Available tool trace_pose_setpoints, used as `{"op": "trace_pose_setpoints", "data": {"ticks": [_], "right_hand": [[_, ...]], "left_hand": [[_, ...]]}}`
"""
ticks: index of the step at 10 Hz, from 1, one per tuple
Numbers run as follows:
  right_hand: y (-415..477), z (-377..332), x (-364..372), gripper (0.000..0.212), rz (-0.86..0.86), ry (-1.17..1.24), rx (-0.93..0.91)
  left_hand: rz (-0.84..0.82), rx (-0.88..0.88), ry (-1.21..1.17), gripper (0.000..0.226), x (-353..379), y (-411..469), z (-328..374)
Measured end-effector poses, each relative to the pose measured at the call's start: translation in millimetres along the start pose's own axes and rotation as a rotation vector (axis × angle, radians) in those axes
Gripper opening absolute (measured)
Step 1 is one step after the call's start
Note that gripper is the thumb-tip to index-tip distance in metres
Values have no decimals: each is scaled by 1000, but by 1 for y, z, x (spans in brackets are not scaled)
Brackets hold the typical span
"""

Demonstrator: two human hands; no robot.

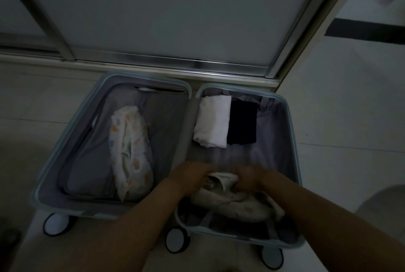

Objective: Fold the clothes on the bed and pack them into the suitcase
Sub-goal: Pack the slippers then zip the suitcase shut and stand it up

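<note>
Cloth [232, 203]: tucking into suitcase [263, 151] with left hand [192, 176] and right hand [249, 178], fingers too blurry for telling grip. Letting go too fast, maybe popping open and getting all bunched up.

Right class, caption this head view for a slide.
Packing: left hand and right hand on a pale garment, white garment and black garment already in the suitcase.

One open suitcase [37, 184], three wheels [55, 224] [176, 241] [270, 256], two hands [192, 176] [249, 178], one white folded garment [212, 121], one black folded garment [242, 121], two pale patterned garments [129, 153] [230, 201].
</note>
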State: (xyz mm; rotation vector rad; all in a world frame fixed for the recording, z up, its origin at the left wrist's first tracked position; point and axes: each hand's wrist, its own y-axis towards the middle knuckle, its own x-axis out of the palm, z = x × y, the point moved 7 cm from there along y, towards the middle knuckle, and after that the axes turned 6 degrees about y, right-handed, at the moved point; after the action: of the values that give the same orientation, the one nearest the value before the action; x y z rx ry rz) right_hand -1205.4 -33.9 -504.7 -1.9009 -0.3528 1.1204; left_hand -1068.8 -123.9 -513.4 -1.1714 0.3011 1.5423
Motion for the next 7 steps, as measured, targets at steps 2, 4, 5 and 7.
{"op": "trace_pose_setpoints", "data": {"ticks": [2,4,5,7], "right_hand": [[-16,-9,21,48,-125,-10,-69],[-15,-32,-8,44,-104,349,-95],[0,-71,-39,33,78,400,-227],[9,-173,-70,35,311,338,-464]], "left_hand": [[-100,9,102,36,6,9,7],[-38,-11,-41,35,-5,3,8],[341,19,-68,34,-55,-11,3],[676,-286,144,44,-106,-72,-76]]}}
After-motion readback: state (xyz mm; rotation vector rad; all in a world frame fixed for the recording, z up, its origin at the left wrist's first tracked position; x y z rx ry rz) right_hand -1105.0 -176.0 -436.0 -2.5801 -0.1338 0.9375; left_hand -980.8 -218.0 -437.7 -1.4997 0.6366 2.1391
